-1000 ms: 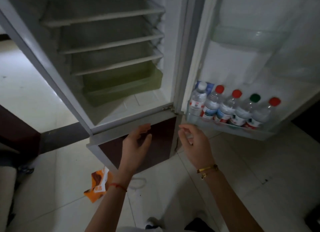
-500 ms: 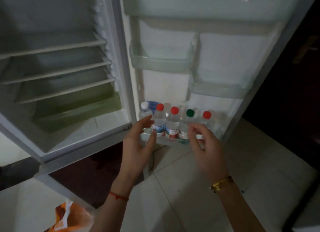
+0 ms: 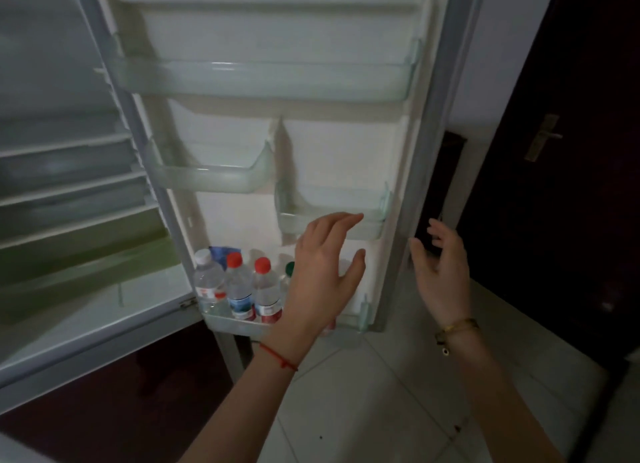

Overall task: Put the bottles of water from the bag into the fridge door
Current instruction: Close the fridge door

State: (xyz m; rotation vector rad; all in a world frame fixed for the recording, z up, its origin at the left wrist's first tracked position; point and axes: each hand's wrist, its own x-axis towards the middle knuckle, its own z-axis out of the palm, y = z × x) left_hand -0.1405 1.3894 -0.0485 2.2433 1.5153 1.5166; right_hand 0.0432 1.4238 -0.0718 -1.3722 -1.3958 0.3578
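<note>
The fridge door (image 3: 346, 151) stands open in front of me. Its bottom door shelf (image 3: 235, 322) holds several water bottles: a white-capped bottle (image 3: 207, 279) at the left, two red-capped bottles (image 3: 239, 286) beside it, and a green cap (image 3: 290, 268) that peeks out behind my hand. My left hand (image 3: 325, 272) is open with fingers spread, raised in front of the shelf's right part and hiding the bottles there. My right hand (image 3: 441, 272) is open and empty, held by the door's outer edge. No bag is in view.
The fridge interior (image 3: 69, 185) at left has bare wire shelves and a green drawer (image 3: 90, 254). Empty door bins sit higher up (image 3: 263, 81). A dark wooden door with a handle (image 3: 540, 137) stands to the right. Pale floor tiles (image 3: 363, 410) lie below.
The view has swung right and up, so the door fills the frame and the orange bag on the floor has left view. Both hands have risen and shifted right, away from the bottles.
</note>
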